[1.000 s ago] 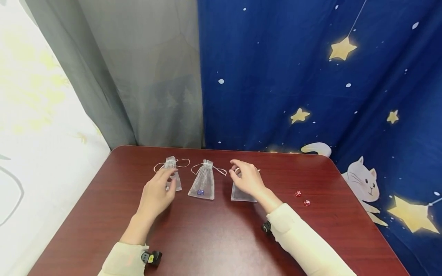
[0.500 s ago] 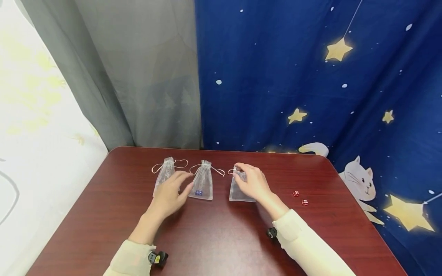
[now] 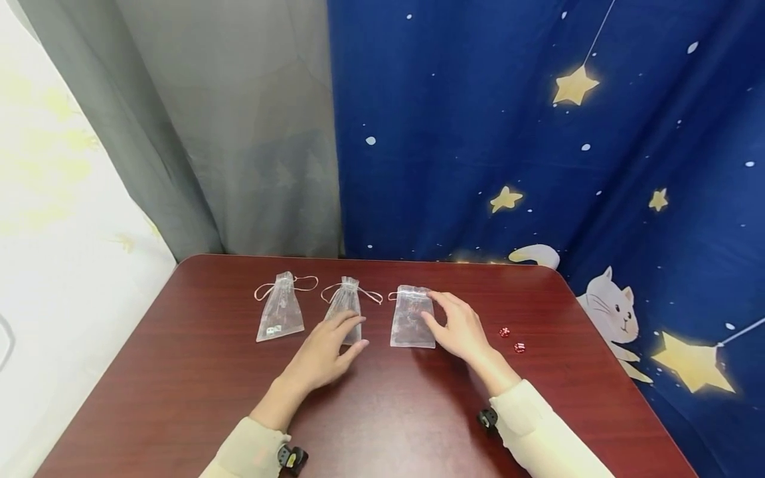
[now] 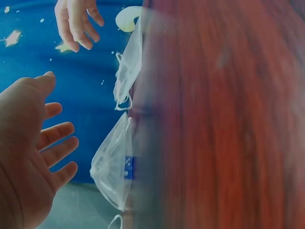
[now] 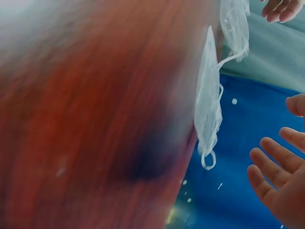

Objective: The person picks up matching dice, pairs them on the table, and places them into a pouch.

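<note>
Three sheer white drawstring pouches lie in a row. My left hand (image 3: pixel 323 352), fingers loosely extended, hovers over the lower part of the middle pouch (image 3: pixel 342 304); that pouch has blue dice (image 4: pixel 128 168) inside, seen in the left wrist view. At the right pouch (image 3: pixel 411 326), my right hand (image 3: pixel 465 328) overlaps the right edge with relaxed, spread fingers and holds nothing. This pouch's mouth looks wide, unlike the gathered necks of the others. White dice (image 3: pixel 273 330) show through the bottom of the left pouch (image 3: pixel 281 305).
Two red dice, a farther one (image 3: pixel 505 332) and a nearer one (image 3: pixel 520 347), lie on the dark red wooden table (image 3: pixel 382 425) right of my right hand. Behind the table's far edge hang a grey curtain (image 3: pixel 263 166) and a blue star-patterned curtain (image 3: pixel 442 166).
My left hand has moved right, from the left pouch to the middle one. My right hand has drawn back rightward from over the right pouch, uncovering most of it. The view has shifted slightly.
</note>
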Demonstrator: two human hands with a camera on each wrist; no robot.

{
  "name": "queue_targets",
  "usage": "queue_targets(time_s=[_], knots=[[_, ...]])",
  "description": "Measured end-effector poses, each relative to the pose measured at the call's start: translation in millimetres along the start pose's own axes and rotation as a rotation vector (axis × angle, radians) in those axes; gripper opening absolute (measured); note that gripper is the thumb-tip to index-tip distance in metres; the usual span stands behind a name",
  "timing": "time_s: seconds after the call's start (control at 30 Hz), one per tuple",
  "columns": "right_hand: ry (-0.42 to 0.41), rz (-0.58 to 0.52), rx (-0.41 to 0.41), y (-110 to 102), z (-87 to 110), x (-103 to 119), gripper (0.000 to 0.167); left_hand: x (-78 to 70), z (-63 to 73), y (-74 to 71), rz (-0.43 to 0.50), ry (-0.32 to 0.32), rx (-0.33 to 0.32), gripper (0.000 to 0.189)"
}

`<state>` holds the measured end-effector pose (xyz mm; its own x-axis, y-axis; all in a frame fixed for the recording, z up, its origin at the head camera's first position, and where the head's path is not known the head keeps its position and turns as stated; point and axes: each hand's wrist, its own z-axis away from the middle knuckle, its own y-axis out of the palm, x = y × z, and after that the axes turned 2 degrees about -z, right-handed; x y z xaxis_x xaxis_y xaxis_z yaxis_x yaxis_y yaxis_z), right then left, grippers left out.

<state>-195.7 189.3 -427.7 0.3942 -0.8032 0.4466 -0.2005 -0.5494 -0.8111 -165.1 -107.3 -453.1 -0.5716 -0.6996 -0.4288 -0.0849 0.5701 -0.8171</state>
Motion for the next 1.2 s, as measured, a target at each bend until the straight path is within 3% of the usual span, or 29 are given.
queue_targets(time_s=[0.4,0.6,0.97,1.2], knots=[[0.068,0.015,-0.028,-14,13.2,-30,0.044,-15.2,-7.4,12.8,0.004,0.018,0.109,0.057],[0.102,0.044,-0.045,-23,22.3,-50,0.041,-21.3,-15.2,21.7,0.011,0.067,0.138,0.057],[0.135,0.148,-0.019,-35,36.9,-80,0.038,-25.1,-22.2,30.6,-0.034,0.115,0.209,0.055],[0.163,0.197,0.006,-42,45.0,-92,0.040,-25.8,-26.5,37.6,-0.023,0.106,0.278,0.060]])
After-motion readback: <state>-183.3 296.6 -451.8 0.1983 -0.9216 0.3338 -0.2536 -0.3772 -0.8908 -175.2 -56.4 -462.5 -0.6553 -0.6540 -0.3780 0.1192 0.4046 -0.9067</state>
